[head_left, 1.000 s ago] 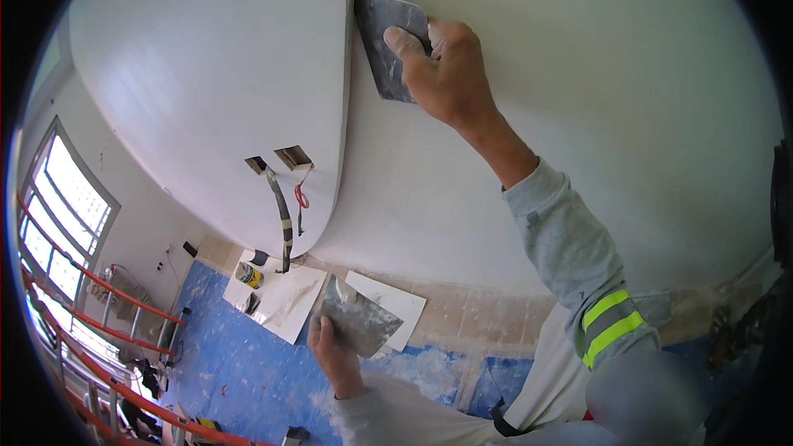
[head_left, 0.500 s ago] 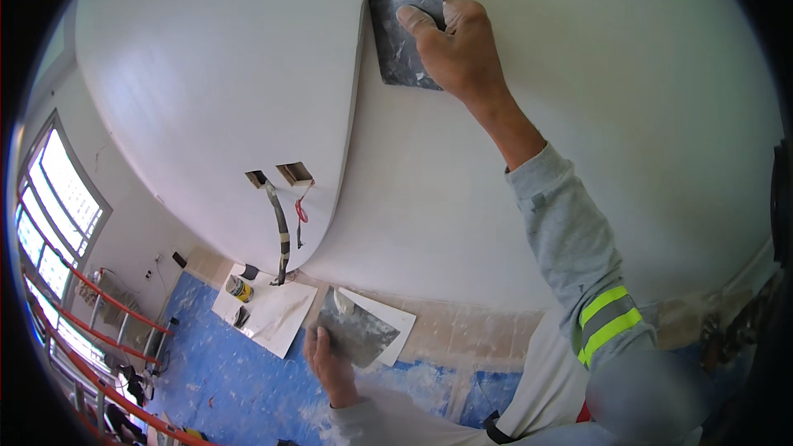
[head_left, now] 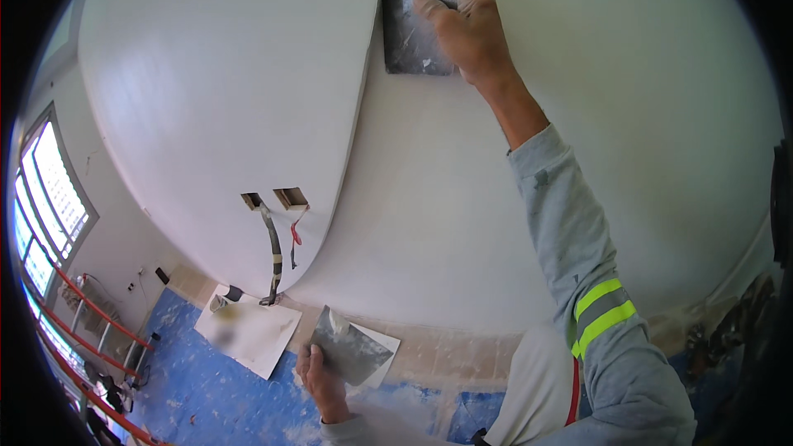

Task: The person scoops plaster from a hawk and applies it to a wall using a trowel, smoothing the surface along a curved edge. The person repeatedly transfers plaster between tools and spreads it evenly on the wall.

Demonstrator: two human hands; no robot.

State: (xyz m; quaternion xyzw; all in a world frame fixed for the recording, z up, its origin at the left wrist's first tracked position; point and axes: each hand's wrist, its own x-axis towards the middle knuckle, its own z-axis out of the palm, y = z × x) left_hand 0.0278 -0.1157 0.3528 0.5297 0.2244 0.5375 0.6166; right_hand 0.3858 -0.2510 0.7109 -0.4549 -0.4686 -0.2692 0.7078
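Note:
Up high, my right hand [head_left: 479,33] grips a dark metal putty blade [head_left: 409,37], thumb lying on its face. The blade lies close against the white wall [head_left: 462,198], its left edge at the side of a raised white wall panel [head_left: 239,74]. Whitish smears mark the blade. Lower down, my left hand [head_left: 322,380] holds a second, wider metal putty blade [head_left: 351,347] by its left end. A pale smear shows near that blade's upper edge. The far fingers of both hands are partly hidden.
Two square cut-outs [head_left: 291,198] in the panel let out a dark taped cable [head_left: 275,252] and red wires [head_left: 296,235]. White boards [head_left: 256,339] lie on the blue floor covering [head_left: 178,355]. Orange-red railings [head_left: 103,318] stand at left beneath a window [head_left: 54,190].
My right hand and its blade have moved slightly up and right in view. The left hand with its blade sits a little lower. The whole view has shifted slightly.

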